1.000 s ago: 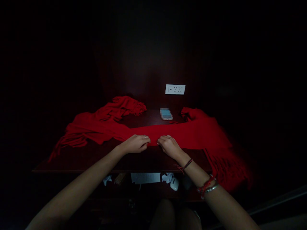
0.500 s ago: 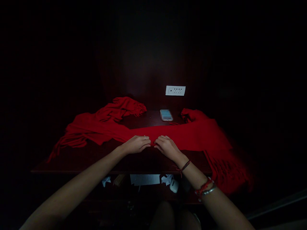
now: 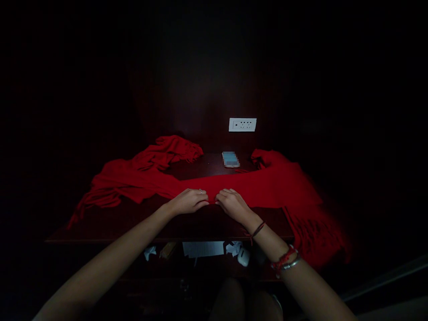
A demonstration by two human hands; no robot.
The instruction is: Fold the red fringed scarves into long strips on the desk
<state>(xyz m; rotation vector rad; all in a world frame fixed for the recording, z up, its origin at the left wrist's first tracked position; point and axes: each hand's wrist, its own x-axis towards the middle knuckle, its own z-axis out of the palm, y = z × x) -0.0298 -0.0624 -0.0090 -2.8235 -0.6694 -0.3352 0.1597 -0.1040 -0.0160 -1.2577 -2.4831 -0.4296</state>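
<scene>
A red fringed scarf (image 3: 267,185) stretches across a dark desk (image 3: 187,227). Its middle and right part lie fairly flat, while the left part is bunched in folds. Fringe hangs over the desk's right front corner. My left hand (image 3: 189,200), with a ring on one finger, is closed on the scarf's near edge at the middle. Just to its right, my right hand (image 3: 233,203) grips the same edge with curled fingers. A narrow gap separates the two hands. My fingertips are partly hidden by the cloth and the backs of the hands.
A phone-like flat object (image 3: 230,159), blurred out, lies behind the scarf. A white socket panel (image 3: 242,125) is on the dark back wall. Under the desktop, a shelf holds papers (image 3: 203,249), a brown box (image 3: 168,250) and a white rounded item (image 3: 244,257).
Both hands stay on the scarf's edge in almost the same place. The whole view has shifted very slightly; the scarf lies as before.
</scene>
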